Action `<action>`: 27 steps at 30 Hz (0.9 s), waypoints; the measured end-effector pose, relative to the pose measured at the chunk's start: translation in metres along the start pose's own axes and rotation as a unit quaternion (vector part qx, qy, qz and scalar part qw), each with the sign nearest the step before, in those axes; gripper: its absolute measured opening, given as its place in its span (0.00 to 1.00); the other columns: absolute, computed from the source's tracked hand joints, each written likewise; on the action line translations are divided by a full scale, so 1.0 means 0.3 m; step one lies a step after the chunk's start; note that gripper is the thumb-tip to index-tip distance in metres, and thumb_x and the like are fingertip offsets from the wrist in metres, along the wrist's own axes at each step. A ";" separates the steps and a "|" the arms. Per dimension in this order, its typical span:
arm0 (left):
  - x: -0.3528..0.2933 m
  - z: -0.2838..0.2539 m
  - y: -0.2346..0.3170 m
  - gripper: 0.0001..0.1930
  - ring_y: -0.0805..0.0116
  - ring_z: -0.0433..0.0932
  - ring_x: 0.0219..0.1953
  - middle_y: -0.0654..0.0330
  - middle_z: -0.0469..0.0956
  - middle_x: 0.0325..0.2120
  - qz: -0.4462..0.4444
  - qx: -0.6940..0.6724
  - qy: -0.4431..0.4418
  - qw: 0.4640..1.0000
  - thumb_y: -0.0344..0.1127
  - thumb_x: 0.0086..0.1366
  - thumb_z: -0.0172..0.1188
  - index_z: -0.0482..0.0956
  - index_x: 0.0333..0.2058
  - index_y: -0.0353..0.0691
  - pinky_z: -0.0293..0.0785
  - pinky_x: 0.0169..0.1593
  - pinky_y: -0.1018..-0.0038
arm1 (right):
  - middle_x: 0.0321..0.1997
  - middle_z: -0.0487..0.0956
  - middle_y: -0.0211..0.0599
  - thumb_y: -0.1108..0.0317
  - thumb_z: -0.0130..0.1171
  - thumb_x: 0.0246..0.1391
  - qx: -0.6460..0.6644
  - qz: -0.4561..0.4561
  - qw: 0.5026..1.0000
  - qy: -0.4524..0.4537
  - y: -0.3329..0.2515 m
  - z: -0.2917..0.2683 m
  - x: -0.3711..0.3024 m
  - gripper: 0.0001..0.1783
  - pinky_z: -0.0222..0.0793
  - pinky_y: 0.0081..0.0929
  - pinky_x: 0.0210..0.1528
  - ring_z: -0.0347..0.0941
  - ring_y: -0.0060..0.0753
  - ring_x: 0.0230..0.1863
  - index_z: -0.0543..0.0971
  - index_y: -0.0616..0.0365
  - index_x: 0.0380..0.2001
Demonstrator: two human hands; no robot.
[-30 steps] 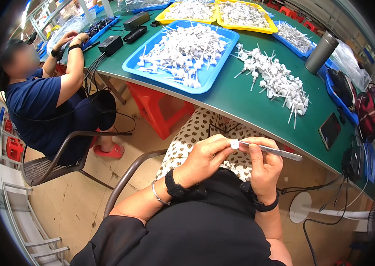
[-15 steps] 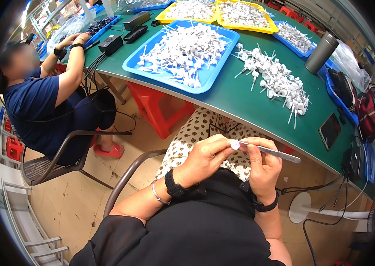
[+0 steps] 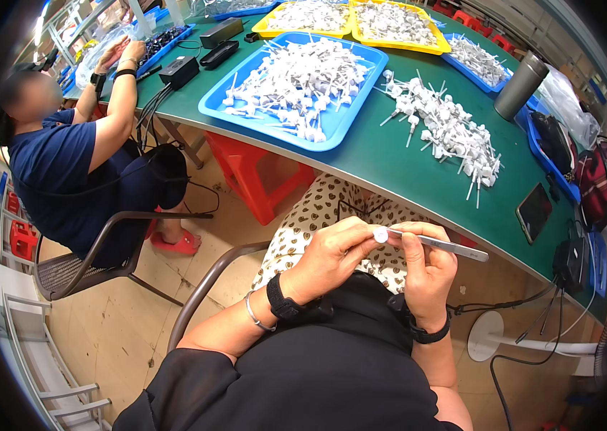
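Clearly, I'm partway through a single white piece (image 3: 381, 235); it sits between my two grips over the lap, in front of the bench (image 3: 382, 167). My left grip (image 3: 334, 254) pinches it at the fingertips; my right grip (image 3: 430, 273) has thumb and fingers pressed around metal tweezers (image 3: 456, 248). I can't tell whether the tweezers' tips are spread, or touching the piece or just beside it. Judging progress, plenty of similar stock lies out, but I can't say which portion is finished and which is left. Counting, I get one held piece, one pair of tweezers, one loose heap (image 3: 447, 128), one large blue tray (image 3: 345, 122) left of it, two yellow trays (image 3: 404, 47) behind, and one smaller blue tray (image 3: 470, 76) to their right. The heaped pieces overlap too much to count.
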State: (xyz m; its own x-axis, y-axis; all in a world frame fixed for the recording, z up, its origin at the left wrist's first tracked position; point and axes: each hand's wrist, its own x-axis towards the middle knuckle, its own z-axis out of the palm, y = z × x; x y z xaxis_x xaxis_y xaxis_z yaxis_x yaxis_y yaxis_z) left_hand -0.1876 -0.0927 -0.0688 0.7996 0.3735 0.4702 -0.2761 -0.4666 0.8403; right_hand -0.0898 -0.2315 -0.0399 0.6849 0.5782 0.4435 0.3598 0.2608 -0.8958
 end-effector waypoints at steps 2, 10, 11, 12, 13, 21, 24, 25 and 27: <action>0.001 -0.001 0.002 0.10 0.60 0.78 0.29 0.56 0.77 0.28 -0.002 0.002 -0.001 1.000 0.23 0.63 0.64 0.82 0.44 0.36 0.74 0.32 0.69 | 0.40 0.82 0.41 0.78 0.55 0.66 0.002 0.005 1.000 0.003 0.000 0.000 0.000 0.06 0.79 0.24 0.45 0.83 0.30 0.40 0.77 0.69 0.42; 0.000 -0.002 -0.003 0.10 0.60 0.78 0.29 0.56 0.77 0.28 0.006 0.006 0.000 1.000 0.24 0.63 0.64 0.82 0.44 0.36 0.74 0.32 0.69 | 0.39 0.83 0.41 0.77 0.55 0.66 0.013 0.022 1.000 0.011 0.001 0.002 -0.001 0.06 0.79 0.23 0.45 0.83 0.30 0.41 0.77 0.69 0.42; 0.000 -0.002 -0.004 0.10 0.60 0.78 0.29 0.56 0.77 0.28 0.005 0.006 -0.001 1.000 0.24 0.63 0.64 0.82 0.44 0.36 0.74 0.32 0.69 | 0.39 0.83 0.41 0.76 0.55 0.66 0.014 0.024 1.000 0.012 0.000 0.002 -0.001 0.06 0.79 0.23 0.45 0.83 0.30 0.41 0.77 0.69 0.42; -0.001 -0.001 -0.004 0.10 0.61 0.78 0.29 0.56 0.77 0.28 0.006 0.005 0.000 1.000 0.24 0.63 0.64 0.82 0.44 0.36 0.74 0.33 0.69 | 0.39 0.83 0.41 0.76 0.55 0.66 0.016 0.026 0.999 0.013 -0.001 0.002 -0.001 0.06 0.79 0.23 0.45 0.83 0.30 0.41 0.77 0.70 0.42; -0.001 -0.001 -0.004 0.10 0.61 0.78 0.29 0.56 0.77 0.28 0.007 0.004 0.001 1.000 0.24 0.63 0.64 0.82 0.44 0.36 0.74 0.33 0.69 | 0.38 0.83 0.41 0.76 0.55 0.66 0.018 0.029 0.999 0.014 -0.002 0.004 0.000 0.06 0.79 0.23 0.45 0.83 0.30 0.41 0.77 0.70 0.42; 0.001 -0.005 0.002 0.10 0.59 0.79 0.31 0.56 0.79 0.30 -0.004 0.009 -0.016 1.000 0.25 0.63 0.64 0.82 0.44 0.37 0.75 0.34 0.69 | 0.36 0.83 0.38 0.78 0.57 0.64 -0.038 0.018 0.999 -0.002 -0.002 -0.005 0.003 0.04 0.77 0.22 0.40 0.82 0.27 0.37 0.79 0.67 0.39; -0.003 -0.001 0.003 0.09 0.59 0.80 0.31 0.56 0.79 0.30 0.000 0.010 -0.013 1.000 0.26 0.64 0.64 0.82 0.43 0.37 0.75 0.34 0.68 | 0.35 0.83 0.37 0.78 0.59 0.62 -0.097 -0.003 0.995 -0.029 -0.008 -0.020 0.007 0.03 0.75 0.21 0.37 0.81 0.26 0.34 0.80 0.67 0.38; -0.002 0.001 0.001 0.09 0.59 0.80 0.31 0.56 0.79 0.30 0.007 0.012 -0.012 1.000 0.26 0.64 0.64 0.82 0.43 0.37 0.75 0.34 0.68 | 0.34 0.82 0.37 0.78 0.60 0.62 -0.116 -0.008 0.993 -0.038 -0.011 -0.024 0.008 0.03 0.75 0.21 0.36 0.81 0.26 0.33 0.80 0.67 0.37; 0.000 0.003 0.000 0.09 0.59 0.80 0.31 0.56 0.79 0.30 0.014 0.012 -0.012 1.000 0.26 0.64 0.64 0.83 0.43 0.37 0.75 0.34 0.69 | 0.35 0.82 0.38 0.78 0.60 0.61 -0.129 -0.027 0.990 -0.048 -0.015 -0.029 0.013 0.03 0.74 0.21 0.35 0.80 0.25 0.33 0.80 0.67 0.37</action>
State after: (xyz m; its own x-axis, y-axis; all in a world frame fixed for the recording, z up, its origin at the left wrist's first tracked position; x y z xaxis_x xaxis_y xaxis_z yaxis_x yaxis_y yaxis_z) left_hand -0.1871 -0.0935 -0.0689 0.8043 0.3410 0.4867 -0.2862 -0.4956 0.8201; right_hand -0.0832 -0.2372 -0.0339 0.6015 0.6432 0.4738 0.5527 0.0933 -0.8282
